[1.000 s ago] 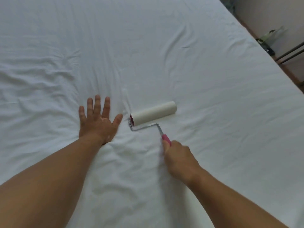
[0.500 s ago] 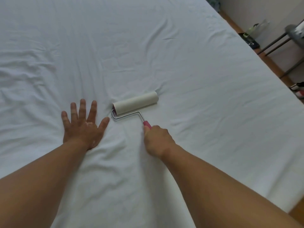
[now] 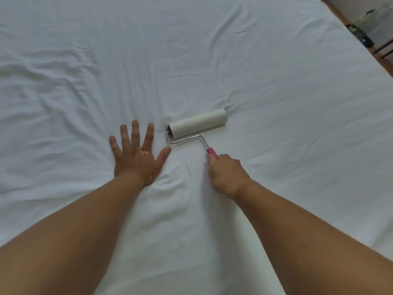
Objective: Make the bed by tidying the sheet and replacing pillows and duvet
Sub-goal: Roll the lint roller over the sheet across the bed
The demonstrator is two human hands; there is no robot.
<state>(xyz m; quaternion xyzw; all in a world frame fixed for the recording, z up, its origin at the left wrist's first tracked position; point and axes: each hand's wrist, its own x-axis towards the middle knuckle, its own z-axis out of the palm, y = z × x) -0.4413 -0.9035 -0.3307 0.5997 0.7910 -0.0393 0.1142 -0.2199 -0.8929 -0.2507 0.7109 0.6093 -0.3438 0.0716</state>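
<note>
While left hand point(image 3: 136, 158) stays flat, roller point(image 3: 197, 123) advanced

We see the white fabric bed sheet point(image 3: 276, 81) spread flat, creased on the left, smoother on the right. The white cylindrical lint roller point(image 3: 197, 123) rests near its middle, pink handle toward us.

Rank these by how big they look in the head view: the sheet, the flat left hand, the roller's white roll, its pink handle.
1. sheet, fills the view.
2. left hand.
3. white roll, slightly farther off, so that gap is unsure.
4. pink handle, mostly hidden in the right hand.
</note>
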